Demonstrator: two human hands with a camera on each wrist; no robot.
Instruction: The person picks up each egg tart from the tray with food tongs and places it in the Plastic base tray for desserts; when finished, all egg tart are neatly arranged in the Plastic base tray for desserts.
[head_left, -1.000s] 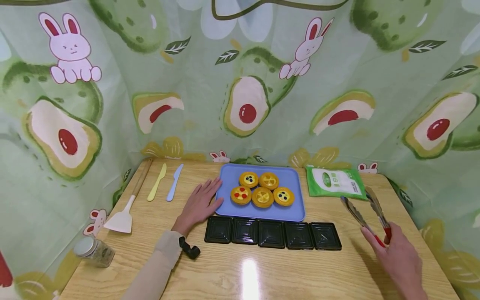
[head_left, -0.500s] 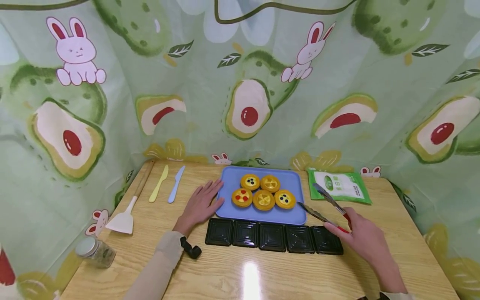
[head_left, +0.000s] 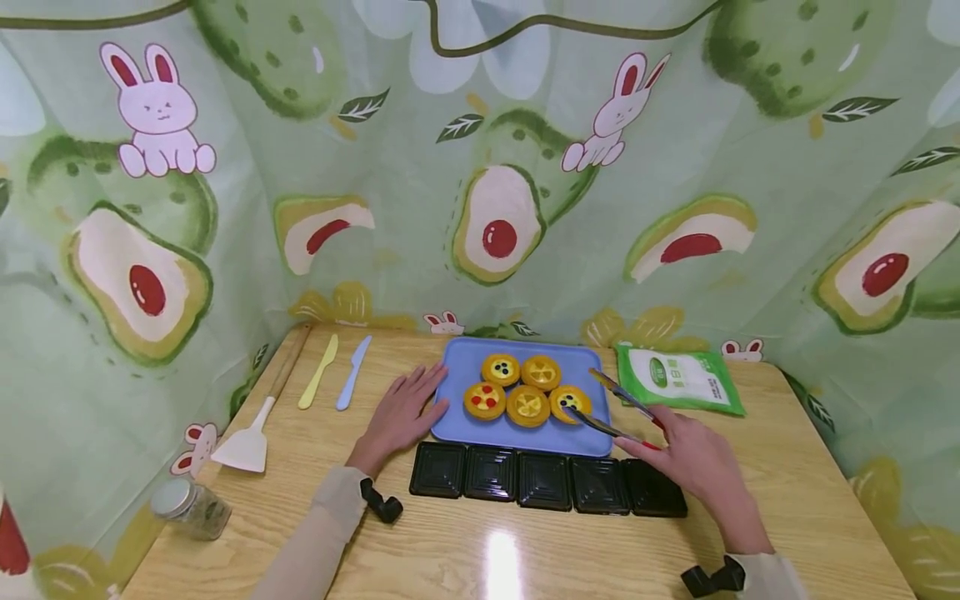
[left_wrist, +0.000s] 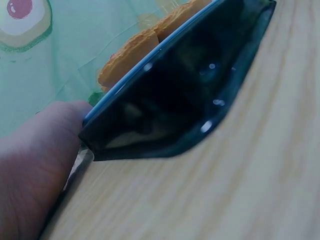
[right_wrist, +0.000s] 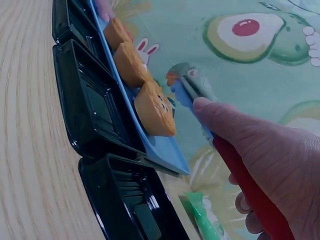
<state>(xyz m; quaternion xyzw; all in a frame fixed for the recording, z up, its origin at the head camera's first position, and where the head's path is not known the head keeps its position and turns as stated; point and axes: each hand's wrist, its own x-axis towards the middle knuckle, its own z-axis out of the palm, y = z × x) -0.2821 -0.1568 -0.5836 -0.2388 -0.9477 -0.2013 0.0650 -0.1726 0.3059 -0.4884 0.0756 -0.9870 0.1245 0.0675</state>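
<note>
My left hand [head_left: 401, 417] lies with its fingers extended at the left edge of the blue tray [head_left: 463, 357]. Several tarts with fruit toppings stand on that tray. My right hand [head_left: 697, 458] grips metal tongs [head_left: 628, 400] by their red handles [right_wrist: 250, 185]. The tongs are spread; their tips are at the right front tart [head_left: 561, 398], topped with dark berries, one in front of it and one behind. Whether the tips touch it I cannot tell. Along the tray's front edge runs a row of square black containers [head_left: 543, 482], partly under my right hand at its right end.
A green and white packet [head_left: 678, 379] lies right of the tray. At the left are a yellow knife [head_left: 318, 371], a blue knife [head_left: 354, 373], a wooden-handled spatula [head_left: 246, 446] and a glass jar [head_left: 202, 510] with a metal lid. A patterned curtain [head_left: 405, 275] hangs behind the table.
My right hand has carried the tongs leftward from beside the packet to the right front tart, and their tips now straddle it. My left hand has stayed at the tray's edge.
</note>
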